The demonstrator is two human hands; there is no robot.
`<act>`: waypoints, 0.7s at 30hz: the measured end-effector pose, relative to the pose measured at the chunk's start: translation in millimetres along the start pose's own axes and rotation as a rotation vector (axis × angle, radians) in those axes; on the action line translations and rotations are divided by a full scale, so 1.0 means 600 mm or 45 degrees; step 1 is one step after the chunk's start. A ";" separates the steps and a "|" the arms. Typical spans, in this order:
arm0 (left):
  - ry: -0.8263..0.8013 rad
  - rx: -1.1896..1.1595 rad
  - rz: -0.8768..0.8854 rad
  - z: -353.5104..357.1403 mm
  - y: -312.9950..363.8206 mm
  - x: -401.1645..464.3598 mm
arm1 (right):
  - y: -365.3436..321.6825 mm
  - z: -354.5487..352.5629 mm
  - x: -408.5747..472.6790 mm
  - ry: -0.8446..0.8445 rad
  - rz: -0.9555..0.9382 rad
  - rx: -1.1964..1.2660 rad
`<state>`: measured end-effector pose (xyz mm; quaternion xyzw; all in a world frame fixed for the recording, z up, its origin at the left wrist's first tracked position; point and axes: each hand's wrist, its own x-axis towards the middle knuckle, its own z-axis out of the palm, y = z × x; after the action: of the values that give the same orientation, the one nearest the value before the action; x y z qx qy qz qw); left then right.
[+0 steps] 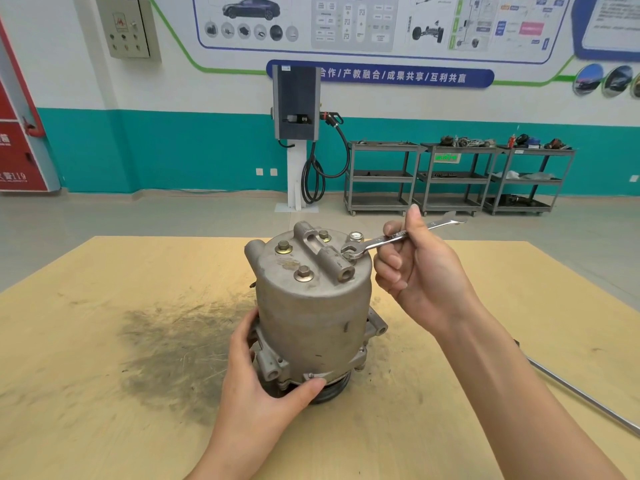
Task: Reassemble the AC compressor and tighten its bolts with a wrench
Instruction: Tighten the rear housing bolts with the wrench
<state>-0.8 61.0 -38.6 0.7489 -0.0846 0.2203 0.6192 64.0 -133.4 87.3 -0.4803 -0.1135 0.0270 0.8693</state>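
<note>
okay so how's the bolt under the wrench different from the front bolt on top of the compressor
The bolt under the wrench is mostly hidden by the wrench head; the front bolt stands bare and fully visible. The first sits right of the raised port block, the second left. Both sit on the compressor top.

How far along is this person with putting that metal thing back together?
The compressor stands assembled on the table, with three bolts seated in its top. Now the left hand steadies its base while the right hand holds the wrench on a fourth. Whether the others are fully tight can't be told.
</note>
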 end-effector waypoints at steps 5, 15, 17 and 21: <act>-0.003 0.001 -0.007 0.000 -0.001 0.000 | 0.004 -0.002 0.004 -0.017 0.044 0.073; -0.002 -0.009 0.016 0.000 -0.001 -0.002 | 0.011 -0.008 0.010 0.019 0.059 0.021; -0.005 -0.022 0.018 0.000 -0.001 -0.002 | 0.011 -0.010 0.012 0.018 0.058 0.012; 0.002 -0.004 0.022 0.000 0.000 -0.001 | 0.006 -0.010 0.016 -0.034 0.070 -0.001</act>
<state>-1.2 61.0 -38.9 0.7470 -0.0910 0.2261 0.6185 75.1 -134.9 82.7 -0.4831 -0.1117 0.0573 0.8665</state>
